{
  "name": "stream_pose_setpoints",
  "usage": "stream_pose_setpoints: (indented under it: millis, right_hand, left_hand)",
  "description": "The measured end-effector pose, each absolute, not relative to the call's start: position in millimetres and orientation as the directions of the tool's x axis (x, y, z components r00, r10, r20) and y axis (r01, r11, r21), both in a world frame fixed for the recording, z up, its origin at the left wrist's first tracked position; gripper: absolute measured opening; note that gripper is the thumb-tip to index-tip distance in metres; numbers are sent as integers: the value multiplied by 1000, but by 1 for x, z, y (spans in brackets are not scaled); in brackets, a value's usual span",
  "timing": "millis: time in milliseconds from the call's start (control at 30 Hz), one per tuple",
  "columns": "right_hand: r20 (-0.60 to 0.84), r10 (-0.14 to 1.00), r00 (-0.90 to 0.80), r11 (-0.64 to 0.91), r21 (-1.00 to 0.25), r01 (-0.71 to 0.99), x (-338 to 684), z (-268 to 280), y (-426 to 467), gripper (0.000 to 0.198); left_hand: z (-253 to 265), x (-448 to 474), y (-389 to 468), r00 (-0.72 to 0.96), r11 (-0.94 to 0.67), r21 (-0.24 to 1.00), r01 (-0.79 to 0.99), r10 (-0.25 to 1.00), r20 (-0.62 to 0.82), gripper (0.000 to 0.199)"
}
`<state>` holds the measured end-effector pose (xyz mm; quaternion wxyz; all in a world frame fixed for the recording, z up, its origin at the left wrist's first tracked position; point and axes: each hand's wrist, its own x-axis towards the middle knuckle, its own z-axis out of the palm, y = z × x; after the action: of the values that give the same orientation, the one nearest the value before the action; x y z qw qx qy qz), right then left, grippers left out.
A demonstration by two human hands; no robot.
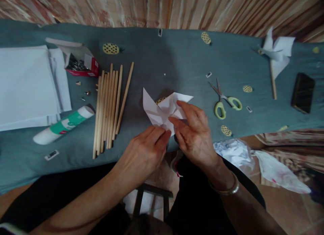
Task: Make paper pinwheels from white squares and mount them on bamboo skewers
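Between my hands, close to the table's front edge, is a white paper pinwheel (165,108) with its blades bent up. My left hand (149,145) pinches its near lower edge with the thumb and fingers. My right hand (193,127) is at its right side, thumb and forefinger on the folded paper close to the middle. To the left lies a row of wooden sticks (108,107). Green-handled scissors (222,100) rest partly spread on the right. A finished pinwheel on a stick (277,54) lies at the far right.
On the left are a stack of white paper (27,86), a glue bottle (63,125), and a red box of pins (82,64) with a few loose pins. A black phone (303,92) lies far right. Crumpled plastic (235,154) is below the table edge. A curtain (157,9) hangs behind.
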<state>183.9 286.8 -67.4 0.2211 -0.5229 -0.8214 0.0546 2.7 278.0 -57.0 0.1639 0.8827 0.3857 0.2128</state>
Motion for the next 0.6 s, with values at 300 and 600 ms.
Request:
stream_pose_setpoints:
  millis: [300,600]
  right_hand:
    - [167,893,-419,448,-230,864,182,-57,285,31]
    - [273,880,-389,457,-265,849,185,-68,279,32]
  left_hand:
    - [-59,2,278,604,-662,441,606,744,286,24]
    - [-61,1,276,607,-674,427,603,735,303,26]
